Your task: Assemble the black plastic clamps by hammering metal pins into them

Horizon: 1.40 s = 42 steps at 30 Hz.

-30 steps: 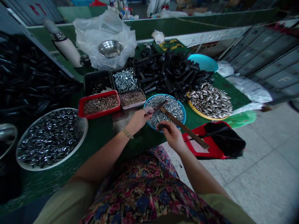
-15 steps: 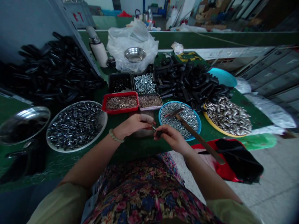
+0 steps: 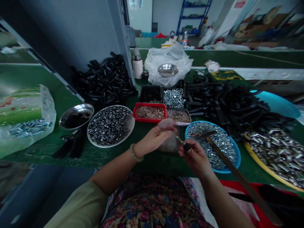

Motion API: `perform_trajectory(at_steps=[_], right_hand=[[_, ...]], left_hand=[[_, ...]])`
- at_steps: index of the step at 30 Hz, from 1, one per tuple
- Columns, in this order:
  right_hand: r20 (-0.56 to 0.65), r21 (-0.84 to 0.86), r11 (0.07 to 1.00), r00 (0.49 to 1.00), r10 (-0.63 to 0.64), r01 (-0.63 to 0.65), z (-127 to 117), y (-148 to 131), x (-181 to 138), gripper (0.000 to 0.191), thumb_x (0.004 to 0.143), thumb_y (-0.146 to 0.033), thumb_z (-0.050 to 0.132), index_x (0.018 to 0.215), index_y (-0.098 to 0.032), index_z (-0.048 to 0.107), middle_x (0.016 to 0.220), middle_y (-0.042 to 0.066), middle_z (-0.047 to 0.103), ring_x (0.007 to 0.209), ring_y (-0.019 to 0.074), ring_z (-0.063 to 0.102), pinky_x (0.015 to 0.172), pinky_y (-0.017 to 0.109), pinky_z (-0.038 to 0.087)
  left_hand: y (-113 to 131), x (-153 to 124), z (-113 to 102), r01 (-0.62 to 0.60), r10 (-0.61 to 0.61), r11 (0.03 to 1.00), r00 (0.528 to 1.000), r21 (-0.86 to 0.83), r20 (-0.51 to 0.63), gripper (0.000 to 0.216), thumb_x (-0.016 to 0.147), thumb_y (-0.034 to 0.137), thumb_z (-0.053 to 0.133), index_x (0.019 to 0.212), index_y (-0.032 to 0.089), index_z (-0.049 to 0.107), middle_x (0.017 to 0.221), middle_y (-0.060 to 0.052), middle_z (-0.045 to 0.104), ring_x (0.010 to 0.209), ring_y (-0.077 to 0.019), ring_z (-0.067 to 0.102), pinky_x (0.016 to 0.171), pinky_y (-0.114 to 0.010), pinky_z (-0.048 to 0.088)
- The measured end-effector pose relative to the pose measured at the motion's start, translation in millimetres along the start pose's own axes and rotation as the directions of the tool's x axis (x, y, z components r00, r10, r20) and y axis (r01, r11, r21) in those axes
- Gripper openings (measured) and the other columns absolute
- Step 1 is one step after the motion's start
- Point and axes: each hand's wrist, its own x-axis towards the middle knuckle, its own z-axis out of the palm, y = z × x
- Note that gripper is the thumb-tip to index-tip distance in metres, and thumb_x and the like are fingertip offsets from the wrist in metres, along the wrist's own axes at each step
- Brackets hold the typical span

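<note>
My right hand (image 3: pixel 196 158) pinches a small metal bolt (image 3: pixel 180 139) with a round black end piece (image 3: pixel 186 147), its shank pointing up and to the left. Just left of it is my left hand (image 3: pixel 158 137), apart from the bolt, fingers stretched forward and nothing visible in them. A pale covering shows on its fingers. Below the hands a grey block (image 3: pixel 169 144) sits on the green table. The blue basin (image 3: pixel 238 158) of small metal nuts stands beside my right hand, with a wooden-handled hammer (image 3: pixel 228 163) lying across it.
Ahead are a red tray (image 3: pixel 149 120) of small pins, a tray of bolts (image 3: pixel 174 98), and a pile of black parts (image 3: pixel 213 95). Left are a white plate (image 3: pixel 130 125) of shiny rings and a steel bowl (image 3: pixel 62 124). A yellow basin (image 3: pixel 255 160) of metal sleeves stands right.
My hands have drawn apart; the left has let go of the small metal piece, which stays in my right hand. The view has turned left.
</note>
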Motion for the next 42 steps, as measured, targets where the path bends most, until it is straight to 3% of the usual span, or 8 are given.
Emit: perform_trajectory(at_steps=[7, 13, 23, 27, 30, 32, 37, 42], right_hand=[[0.055, -0.102, 0.995, 0.998, 0.012, -0.006, -7.7, 6.0, 0.7, 0.02, 0.082, -0.036, 0.071, 0.098, -0.027, 0.065, 0.081, 0.0, 0.071, 0.069, 0.0134, 0.067, 0.067, 0.027, 0.056], [0.078, -0.067, 0.997, 0.996, 0.035, -0.03, 0.6, 5.6, 4.9, 0.022, 0.081, -0.037, 0.072, 0.098, -0.025, 0.064, 0.084, 0.0, 0.071, 0.073, 0.0138, 0.069, 0.071, 0.029, 0.057], [0.106, 0.193, 0.962, 0.979, 0.177, -0.195, 7.0, 8.9, -0.3, 0.033, 0.074, -0.04, 0.078, 0.096, -0.024, 0.059, 0.077, -0.003, 0.069, 0.063, 0.0089, 0.066, 0.059, 0.019, 0.053], [0.162, -0.234, 0.972, 0.985, 0.057, -0.018, 1.0, -6.0, -5.2, 0.022, 0.087, -0.038, 0.063, 0.104, -0.024, 0.06, 0.087, 0.002, 0.071, 0.076, 0.0141, 0.069, 0.072, 0.03, 0.057], [0.341, -0.649, 0.722, 0.94, -0.008, 0.242, -2.9, -23.2, -9.1, 0.026, 0.091, -0.026, 0.056, 0.116, -0.027, 0.063, 0.115, 0.006, 0.068, 0.109, 0.0197, 0.063, 0.098, 0.041, 0.048], [0.41, -0.695, 0.645, 0.912, -0.008, 0.318, -2.6, -25.7, -10.8, 0.03, 0.091, -0.023, 0.055, 0.119, -0.03, 0.063, 0.121, 0.005, 0.066, 0.115, 0.0199, 0.059, 0.102, 0.042, 0.044], [0.157, -0.131, 0.99, 0.985, 0.072, -0.052, 5.9, 1.5, -8.6, 0.019, 0.087, -0.036, 0.065, 0.103, -0.026, 0.061, 0.087, 0.0, 0.07, 0.077, 0.0119, 0.068, 0.072, 0.027, 0.057], [0.01, 0.317, 0.928, 0.98, 0.201, -0.194, 7.8, 10.4, -2.1, 0.037, 0.069, -0.034, 0.083, 0.095, -0.025, 0.059, 0.08, -0.004, 0.069, 0.066, 0.0059, 0.065, 0.063, 0.014, 0.055]], left_hand=[[7.8, -0.7, -10.8, -0.038, 0.056, 0.992, 0.988, -0.122, 0.142, 0.045, 0.097, 0.041, 0.039, 0.135, 0.018, 0.047, 0.086, -0.007, 0.068, 0.097, -0.0207, 0.064, 0.101, -0.04, 0.041], [-7.4, 11.0, -21.1, 0.109, -0.144, 0.97, 0.978, 0.219, 0.15, 0.017, 0.085, 0.03, 0.061, 0.095, 0.017, 0.067, 0.097, -0.004, 0.068, 0.086, -0.0163, 0.063, 0.082, -0.03, 0.048], [-18.9, 6.8, -12.8, 0.177, -0.169, 0.983, 0.977, -0.05, 0.132, 0.018, 0.076, 0.022, 0.069, 0.092, 0.016, 0.065, 0.097, -0.003, 0.067, 0.084, -0.0128, 0.061, 0.077, -0.025, 0.05], [-22.1, 3.8, -12.9, 0.261, -0.251, 0.965, 0.954, -0.04, 0.164, 0.015, 0.078, 0.025, 0.067, 0.089, 0.015, 0.065, 0.089, -0.002, 0.066, 0.078, -0.0121, 0.06, 0.074, -0.025, 0.05], [-20.8, 3.6, -17.6, 0.381, -0.357, 0.924, 0.895, -0.043, 0.267, 0.014, 0.082, 0.028, 0.064, 0.085, 0.014, 0.064, 0.079, -0.001, 0.064, 0.071, -0.0113, 0.06, 0.071, -0.026, 0.05], [-18.4, 4.2, -20.5, 0.373, -0.349, 0.928, 0.88, -0.012, 0.322, 0.011, 0.082, 0.025, 0.064, 0.087, 0.015, 0.065, 0.082, -0.001, 0.065, 0.076, -0.0121, 0.062, 0.076, -0.028, 0.05], [-11.7, -3.1, -15.5, -0.006, -0.038, 0.984, 0.97, 0.179, 0.239, 0.006, 0.085, 0.017, 0.059, 0.084, 0.018, 0.065, 0.097, -0.003, 0.068, 0.095, -0.0149, 0.064, 0.089, -0.031, 0.05], [-11.5, -16.9, -6.1, -0.257, 0.184, 0.907, 0.954, 0.333, 0.236, 0.024, 0.088, 0.023, 0.057, 0.11, 0.024, 0.064, 0.13, -0.006, 0.059, 0.126, -0.0214, 0.05, 0.112, -0.043, 0.034]])
